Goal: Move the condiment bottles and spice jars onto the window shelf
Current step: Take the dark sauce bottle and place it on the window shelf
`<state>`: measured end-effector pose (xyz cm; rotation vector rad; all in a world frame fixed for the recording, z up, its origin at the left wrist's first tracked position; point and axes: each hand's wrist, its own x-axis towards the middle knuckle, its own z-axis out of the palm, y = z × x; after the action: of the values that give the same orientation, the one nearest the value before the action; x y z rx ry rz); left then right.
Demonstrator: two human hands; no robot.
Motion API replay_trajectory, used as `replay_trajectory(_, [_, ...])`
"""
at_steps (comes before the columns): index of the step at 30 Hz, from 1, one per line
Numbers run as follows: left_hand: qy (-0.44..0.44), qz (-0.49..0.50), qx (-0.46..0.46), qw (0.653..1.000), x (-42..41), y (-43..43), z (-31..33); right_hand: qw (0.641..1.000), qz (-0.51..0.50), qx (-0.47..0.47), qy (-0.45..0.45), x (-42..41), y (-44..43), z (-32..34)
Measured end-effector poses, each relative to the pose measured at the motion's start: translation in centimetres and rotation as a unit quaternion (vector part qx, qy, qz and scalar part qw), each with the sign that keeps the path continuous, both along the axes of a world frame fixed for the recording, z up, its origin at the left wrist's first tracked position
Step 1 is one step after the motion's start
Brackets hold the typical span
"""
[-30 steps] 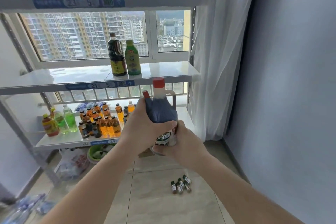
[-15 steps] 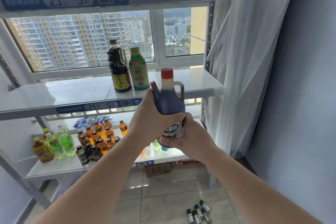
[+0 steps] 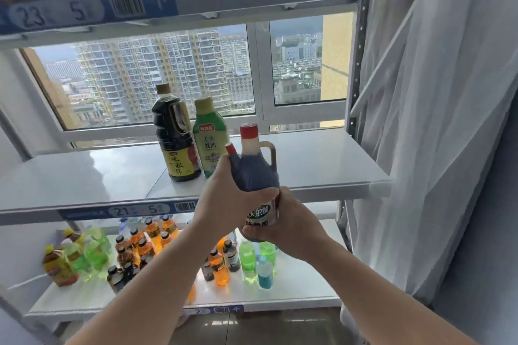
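White glossy metal window shelf (image 3: 322,165) spans the rack's middle. A tall dark soy-sauce bottle (image 3: 175,143) and a green-labelled pale sauce bottle (image 3: 210,143) stand together at its centre. Nearer and just right of them is a dark handled vinegar jug (image 3: 256,171) with a red cap, held upright over the front edge, likely to be set beside them. The left hand (image 3: 224,196) wraps its shoulder and the right hand (image 3: 283,224) cups its labelled base, taking the weight. A small second red cap (image 3: 231,148) peeks above the left hand; I cannot tell what it belongs to.

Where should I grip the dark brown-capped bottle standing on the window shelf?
Probably its loop handle, high on the right side of the dark bottle, reached from the front: it stands upright and the green bottle stands close on that side.
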<state>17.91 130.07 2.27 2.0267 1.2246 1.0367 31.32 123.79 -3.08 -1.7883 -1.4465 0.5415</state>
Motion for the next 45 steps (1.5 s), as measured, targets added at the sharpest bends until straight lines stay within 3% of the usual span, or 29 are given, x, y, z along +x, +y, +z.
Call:
replay_trajectory(11, [0.019, 0.037, 0.009, 0.999, 5.4, 8.7, -0.8, 1.0, 0.025, -0.001, 0.009, 5.9, 9.8, -1.0])
replay_trajectory(23, [0.036, 0.017, -0.018, 0.999, 7.2, 16.8, -1.3, 1.0, -0.003, -0.011, 0.004, 7.0, 18.1, -2.3])
replay_trajectory(38, [0.032, -0.001, -0.072, 0.997, 7.2, 22.0, -1.9, 0.998, -0.021, -0.015, 0.051, 6.6, 23.6, -3.8])
replay_trajectory(45, [0.028, 0.008, -0.041, 0.999, 7.1, 22.5, -2.5, 0.998, -0.02, -0.024, 0.05, 6.7, 24.6, -3.8])
